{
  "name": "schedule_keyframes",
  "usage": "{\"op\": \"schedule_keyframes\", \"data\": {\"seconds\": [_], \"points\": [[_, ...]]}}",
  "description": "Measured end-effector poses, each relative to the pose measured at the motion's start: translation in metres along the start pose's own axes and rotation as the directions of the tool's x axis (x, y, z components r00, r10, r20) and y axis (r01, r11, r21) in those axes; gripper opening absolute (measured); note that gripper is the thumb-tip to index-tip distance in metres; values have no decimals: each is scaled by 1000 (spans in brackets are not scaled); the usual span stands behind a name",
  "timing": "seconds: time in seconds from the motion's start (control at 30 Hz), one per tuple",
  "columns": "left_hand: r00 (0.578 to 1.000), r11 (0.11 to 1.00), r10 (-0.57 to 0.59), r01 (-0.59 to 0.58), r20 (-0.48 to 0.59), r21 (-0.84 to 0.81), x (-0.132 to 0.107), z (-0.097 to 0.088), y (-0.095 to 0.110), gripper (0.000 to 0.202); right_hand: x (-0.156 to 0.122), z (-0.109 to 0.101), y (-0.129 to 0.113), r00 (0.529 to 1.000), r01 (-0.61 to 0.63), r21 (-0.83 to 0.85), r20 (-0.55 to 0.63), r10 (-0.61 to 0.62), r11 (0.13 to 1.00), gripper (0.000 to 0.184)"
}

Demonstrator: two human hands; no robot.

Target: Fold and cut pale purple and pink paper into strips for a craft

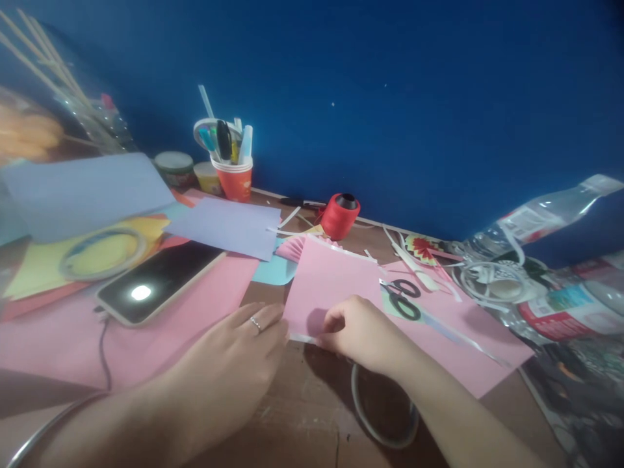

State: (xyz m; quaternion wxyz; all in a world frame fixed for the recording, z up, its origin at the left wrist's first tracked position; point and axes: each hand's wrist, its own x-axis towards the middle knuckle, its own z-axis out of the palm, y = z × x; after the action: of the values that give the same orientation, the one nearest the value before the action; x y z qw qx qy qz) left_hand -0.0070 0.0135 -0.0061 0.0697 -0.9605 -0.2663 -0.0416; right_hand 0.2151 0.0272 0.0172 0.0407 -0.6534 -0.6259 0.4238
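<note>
A pink sheet of paper [336, 279] lies in front of me, with white strips along its top and bottom edges. My right hand [358, 331] is closed at its bottom edge, thumb and forefinger pinching the paper there. At the sheet's lower left corner rests my left hand [244, 351], back up, its fingers laid low and side by side against the edge; the thumb is hidden. Black-handled scissors [407, 299] lie just right of the sheet on another pink paper [468, 351]. Behind the sheet, a pleated pink paper fan [291, 249] shows in part.
A phone [166, 279] with a cable lies left on coloured papers. Along the blue wall stand a red cup [236, 179] of pens and a red thread spool [341, 214]. Plastic bottles [550, 211] and a tangle of white strips [502, 283] crowd the right side.
</note>
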Motion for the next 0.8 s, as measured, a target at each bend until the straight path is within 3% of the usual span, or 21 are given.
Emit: {"op": "schedule_keyframes", "data": {"seconds": [0.13, 0.23, 0.3, 0.4, 0.57, 0.67, 0.8], "points": [[1000, 998, -24, 24, -6, -58, -1, 2, 3, 24, 3, 2, -1, 1000, 7, 0, -5, -7, 1000, 11], [998, 996, -58, 58, -2, -62, 0, 0, 7, 43, 5, 2, 1, 1000, 15, -15, -5, -16, 1000, 12], [1000, 1000, -20, 19, -14, -18, 0, -2, 9, 51, 6, 2, 2, 1000, 19, -31, -8, -19, 999, 12], [997, 998, 41, -38, -67, 48, -1, -2, 11, 47, 6, 2, 2, 999, 24, -49, -27, -25, 999, 13], [987, 998, -36, 44, -155, 45, -2, -2, 15, 40, 3, 4, 0, 1000, 25, -32, -16, -25, 999, 12], [987, 996, -51, 62, -151, 70, -1, -3, 17, 39, 3, 5, -1, 999, 37, -38, -29, -38, 999, 13], [998, 996, 7, -2, -60, 85, 0, -1, 17, 44, 4, 6, -2, 999, 24, -56, -30, -26, 998, 14]]}}
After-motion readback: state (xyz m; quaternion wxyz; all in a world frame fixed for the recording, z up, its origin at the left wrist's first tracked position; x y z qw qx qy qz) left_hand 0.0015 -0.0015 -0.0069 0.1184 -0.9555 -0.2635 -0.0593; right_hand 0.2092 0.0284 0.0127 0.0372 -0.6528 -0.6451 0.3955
